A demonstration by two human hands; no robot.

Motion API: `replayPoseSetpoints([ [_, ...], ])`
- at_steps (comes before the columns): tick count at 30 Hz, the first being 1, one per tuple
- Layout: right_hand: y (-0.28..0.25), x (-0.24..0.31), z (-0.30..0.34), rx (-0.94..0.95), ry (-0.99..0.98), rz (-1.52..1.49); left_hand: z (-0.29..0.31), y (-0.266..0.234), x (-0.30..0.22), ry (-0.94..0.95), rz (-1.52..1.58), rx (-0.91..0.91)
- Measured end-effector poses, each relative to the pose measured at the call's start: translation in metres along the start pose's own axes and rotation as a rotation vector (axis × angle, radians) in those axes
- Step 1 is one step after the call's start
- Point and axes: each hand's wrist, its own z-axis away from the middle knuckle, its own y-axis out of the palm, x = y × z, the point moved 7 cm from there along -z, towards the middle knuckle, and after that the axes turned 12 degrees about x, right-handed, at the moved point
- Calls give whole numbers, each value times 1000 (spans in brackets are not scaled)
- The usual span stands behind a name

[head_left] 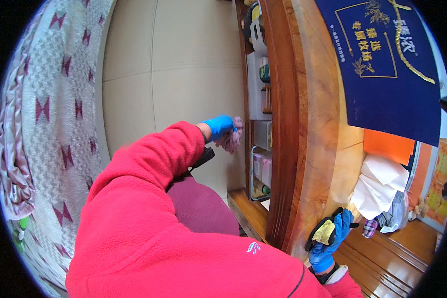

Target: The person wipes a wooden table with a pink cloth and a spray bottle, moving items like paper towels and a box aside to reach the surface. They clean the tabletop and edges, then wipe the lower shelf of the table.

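My left hand [219, 126], in a blue glove, is closed around a bunched mauve cloth [230, 141]. It hangs over the tiled floor, just left of a low shelf under the wooden tabletop. At the lower right, my right hand [335, 241], also in a blue glove, is by the table's near edge. Its fingers seem curled against a black and yellow object [325, 232], whose kind I cannot make out. Part of that object is hidden by the hand.
On the wooden table [313, 149] are a dark blue paper bag [390, 99], an orange sheet [390, 145], white papers [380, 184] and a clear plastic bag [396, 212]. Bins and boxes fill the shelf [260, 129] beneath. A patterned cover [59, 124] drapes along the left.
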Motion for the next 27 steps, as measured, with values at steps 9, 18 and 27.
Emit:
replayPoseSetpoints([
  [9,6,-7,3,-51,107,-162,200,149,-250,1215,106,-26],
  [18,-17,28,-5,-120,-87,51,174,351,-289,1183,-1035,-58],
  [27,-68,-19,-36,-310,226,-922,227,331,-255,1349,-1466,-343],
])
